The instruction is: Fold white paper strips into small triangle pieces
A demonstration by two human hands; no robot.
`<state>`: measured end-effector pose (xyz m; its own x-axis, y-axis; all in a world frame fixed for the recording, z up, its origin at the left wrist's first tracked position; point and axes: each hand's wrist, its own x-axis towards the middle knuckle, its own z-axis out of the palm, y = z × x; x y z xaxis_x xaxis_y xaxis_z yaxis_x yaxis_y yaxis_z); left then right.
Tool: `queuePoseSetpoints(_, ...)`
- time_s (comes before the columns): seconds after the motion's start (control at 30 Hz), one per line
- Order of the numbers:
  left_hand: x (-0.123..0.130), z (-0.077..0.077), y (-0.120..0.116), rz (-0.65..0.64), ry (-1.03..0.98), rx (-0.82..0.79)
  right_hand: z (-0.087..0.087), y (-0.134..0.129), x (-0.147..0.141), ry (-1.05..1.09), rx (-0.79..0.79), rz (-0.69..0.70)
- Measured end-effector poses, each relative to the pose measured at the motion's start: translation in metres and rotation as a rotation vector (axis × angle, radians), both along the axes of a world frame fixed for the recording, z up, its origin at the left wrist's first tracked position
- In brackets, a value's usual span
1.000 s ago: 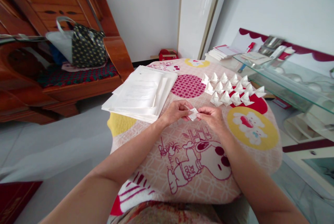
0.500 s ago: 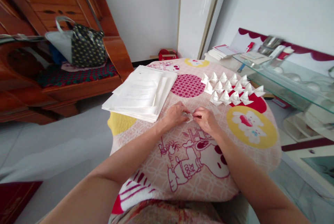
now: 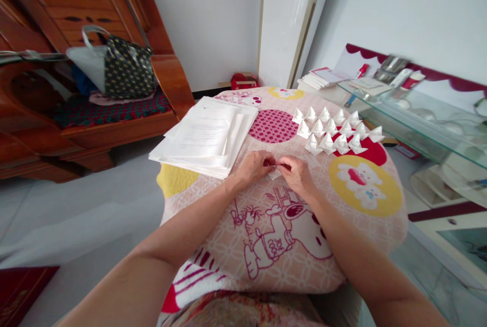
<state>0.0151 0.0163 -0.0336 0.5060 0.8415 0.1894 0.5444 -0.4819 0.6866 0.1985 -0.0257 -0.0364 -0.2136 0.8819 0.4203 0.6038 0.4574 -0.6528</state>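
Both hands meet over the middle of the table, pinching one small folded piece of white paper (image 3: 274,173). My left hand (image 3: 257,165) is closed on its left side, and my right hand (image 3: 296,170) is closed on its right side. Fingers cover most of the paper, so its exact shape is hidden. Beyond my right hand stand several folded paper boats (image 3: 330,126), lined up in rows. To the left of my left hand lies a stack of white paper sheets (image 3: 207,134), the top one printed with text.
A patterned cloth (image 3: 224,246) covers the rounded table. At right, a glass shelf (image 3: 429,124) holds cups and papers close to the table's edge. A wooden bench (image 3: 167,78) with a dark patterned bag (image 3: 127,68) stands at left. A white cabinet-like unit (image 3: 285,22) is behind.
My fingers have shifted slightly on the folded paper, and my right hand has turned a little. More of the paper's lower part shows beneath the fingertips. The boats and stack stay put.
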Motion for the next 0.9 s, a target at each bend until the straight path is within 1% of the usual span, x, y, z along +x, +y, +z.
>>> queuePoseSetpoints(0.07, -0.001, 0.001, 0.000, 0.000, 0.004, -0.009, 0.000, 0.000, 0.002, 0.009, -0.005, -0.020)
queuePoseSetpoints(0.2, -0.002, 0.003, 0.000, 0.007, 0.023, -0.042, -0.002, -0.001, 0.008, 0.100, -0.048, -0.070)
queuePoseSetpoints(0.27, -0.001, 0.004, -0.002, 0.011, 0.050, -0.015, -0.003, -0.001, 0.009, 0.133, -0.083, -0.087)
queuePoseSetpoints(0.37, 0.003, 0.005, -0.006, 0.040, 0.104, 0.062, -0.002, -0.002, 0.007, 0.145, -0.108, -0.076)
queuePoseSetpoints(0.47, 0.006, 0.005, -0.009, 0.063, 0.143, 0.102, -0.001, -0.002, 0.005, 0.137, -0.106, -0.062)
queuePoseSetpoints(0.6, 0.004, 0.007, -0.010, 0.057, 0.154, 0.117, -0.001, -0.002, 0.005, 0.117, -0.088, -0.089)
queuePoseSetpoints(0.67, 0.002, 0.008, -0.009, 0.058, 0.151, 0.114, -0.002, -0.002, 0.006, 0.109, -0.070, -0.103)
queuePoseSetpoints(0.77, 0.000, 0.009, -0.006, 0.059, 0.138, 0.094, -0.002, -0.002, 0.005, 0.077, -0.056, -0.085)
queuePoseSetpoints(0.9, -0.002, 0.011, -0.003, 0.026, 0.110, 0.069, -0.002, -0.001, 0.000, -0.021, -0.058, -0.066)
